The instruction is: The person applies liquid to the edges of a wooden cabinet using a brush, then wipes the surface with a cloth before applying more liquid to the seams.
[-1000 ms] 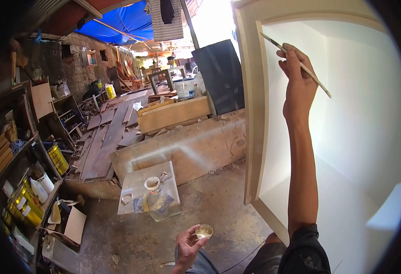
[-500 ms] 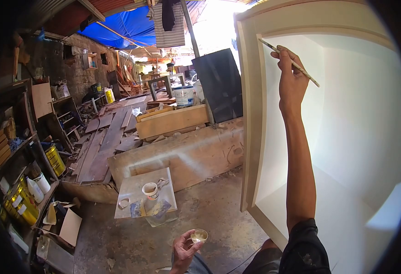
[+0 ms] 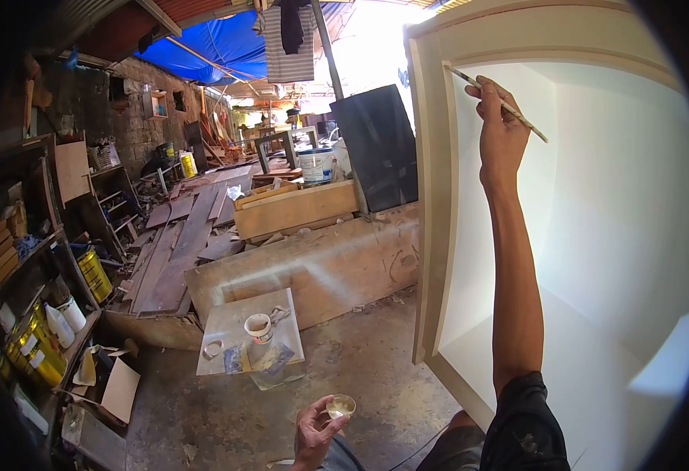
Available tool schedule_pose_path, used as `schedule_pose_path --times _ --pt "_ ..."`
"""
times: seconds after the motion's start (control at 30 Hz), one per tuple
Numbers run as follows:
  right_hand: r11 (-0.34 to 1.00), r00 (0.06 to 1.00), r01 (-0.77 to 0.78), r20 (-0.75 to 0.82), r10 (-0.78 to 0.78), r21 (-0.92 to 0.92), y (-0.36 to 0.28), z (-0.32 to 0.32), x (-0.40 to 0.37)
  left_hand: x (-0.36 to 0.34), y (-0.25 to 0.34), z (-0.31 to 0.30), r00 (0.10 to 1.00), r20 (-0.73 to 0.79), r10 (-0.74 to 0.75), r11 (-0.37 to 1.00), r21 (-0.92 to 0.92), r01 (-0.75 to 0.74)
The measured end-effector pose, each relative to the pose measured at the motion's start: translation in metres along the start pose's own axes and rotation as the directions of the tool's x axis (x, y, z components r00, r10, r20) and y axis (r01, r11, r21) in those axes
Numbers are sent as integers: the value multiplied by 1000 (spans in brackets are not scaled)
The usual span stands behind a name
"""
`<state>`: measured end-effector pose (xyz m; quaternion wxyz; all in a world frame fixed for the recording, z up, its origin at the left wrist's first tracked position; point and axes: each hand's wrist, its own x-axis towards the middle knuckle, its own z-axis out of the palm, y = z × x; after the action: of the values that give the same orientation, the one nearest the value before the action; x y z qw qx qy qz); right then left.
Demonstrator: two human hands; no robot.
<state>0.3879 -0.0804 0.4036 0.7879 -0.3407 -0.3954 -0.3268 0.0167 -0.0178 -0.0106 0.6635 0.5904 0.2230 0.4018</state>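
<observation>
My right hand (image 3: 503, 129) grips a thin brush (image 3: 529, 125) whose tip touches the inner upper-left corner of a cream cabinet frame (image 3: 437, 196). The cabinet's inside (image 3: 619, 196) is white, and my forearm reaches across its opening. Low in the view, my left hand (image 3: 317, 432) holds a small round cup (image 3: 341, 407) with pale stuff in it. A low table (image 3: 226, 318) beyond that hand carries a white tub (image 3: 258, 328), a small ring-shaped lid (image 3: 213, 348) and stained sheets (image 3: 272, 359).
Behind the low table lies a long wooden panel (image 3: 305, 271). A dark board (image 3: 376, 145) leans beside a paint bucket (image 3: 316, 166). Shelves with yellow cans (image 3: 36, 353) and an open cardboard box (image 3: 120, 390) stand at the left. Planks (image 3: 179, 255) cover the ground farther back.
The brush's rear end has swung slightly up and left as my right hand shifted a little. My left hand and the cup are almost unmoved.
</observation>
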Motion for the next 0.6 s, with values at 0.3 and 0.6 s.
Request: schedule_pose_path --times 0.3,0.6 --pt "1000 1000 -15 12 15 8 3 1 0 0 -2 -2 1000 -2 -9 1000 -22 9" --pt "999 1000 -10 8 9 37 0 1 0 -2 -2 -2 1000 -6 -16 998 -54 15"
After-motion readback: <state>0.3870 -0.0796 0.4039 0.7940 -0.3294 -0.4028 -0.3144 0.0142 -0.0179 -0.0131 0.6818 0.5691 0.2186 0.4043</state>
